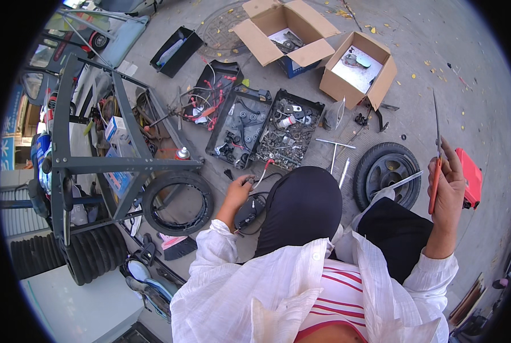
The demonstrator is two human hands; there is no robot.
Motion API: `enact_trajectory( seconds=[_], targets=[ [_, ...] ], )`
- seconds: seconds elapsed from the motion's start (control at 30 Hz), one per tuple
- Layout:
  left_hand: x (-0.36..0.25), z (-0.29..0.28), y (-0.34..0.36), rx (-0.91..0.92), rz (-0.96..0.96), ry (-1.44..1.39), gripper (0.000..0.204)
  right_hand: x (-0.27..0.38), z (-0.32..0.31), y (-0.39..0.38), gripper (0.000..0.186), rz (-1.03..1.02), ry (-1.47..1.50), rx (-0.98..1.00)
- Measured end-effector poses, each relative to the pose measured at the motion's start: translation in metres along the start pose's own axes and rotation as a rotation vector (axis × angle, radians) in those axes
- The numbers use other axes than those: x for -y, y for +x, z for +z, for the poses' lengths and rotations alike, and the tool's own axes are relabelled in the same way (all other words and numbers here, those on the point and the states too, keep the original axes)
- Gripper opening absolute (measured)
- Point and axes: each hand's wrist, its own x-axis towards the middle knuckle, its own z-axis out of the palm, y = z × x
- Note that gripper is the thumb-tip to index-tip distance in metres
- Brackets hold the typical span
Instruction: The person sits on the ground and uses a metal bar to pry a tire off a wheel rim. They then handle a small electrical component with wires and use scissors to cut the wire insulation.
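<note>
My right hand (451,182) is raised at the right, closed round the orange handle of a long tool (432,191). Its slim dark blade points away from me; its exact kind is unclear. My left hand (238,193) is low beside my left knee, fingers curled, and what they pinch is too small to make out. Close to its fingertips is a pale cable (262,175) with a red end. A dark device with a black cord (248,213) lies just below that hand. On the ground by my right knee is a small wheel with a black tyre (361,177).
Ahead are a tray of loose nuts and bolts (287,140), a dark parts tray (236,123) and a case with red-ended cables (212,86). Two cardboard boxes (329,80) stand farther off. A metal rack (132,166) and a loose tyre (152,197) are left; a red case (471,177) is right.
</note>
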Motion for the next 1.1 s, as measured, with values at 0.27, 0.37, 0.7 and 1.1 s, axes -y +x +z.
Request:
enact_trajectory(
  seconds=[0.27,0.37,0.7,1.1],
  targets=[
    [-0.041,-0.058,0.031,-0.292,0.211,-0.244,0.033,0.002,0.0,-0.003,0.05,0.02,0.09,0.062],
    [-0.075,-0.098,0.057,-0.434,0.356,-0.202,0.036,0.01,0.009,-0.004,0.05,0.046,0.138,0.071],
    [-0.175,-0.082,0.099,-0.335,0.682,0.009,0.052,0.032,-0.036,-0.01,0.042,-0.166,-0.534,0.168],
    [-0.301,0.018,-0.031,0.032,0.931,0.029,0.043,0.204,-0.14,-0.221,0.016,-0.131,-1.507,0.545]
  ],
)
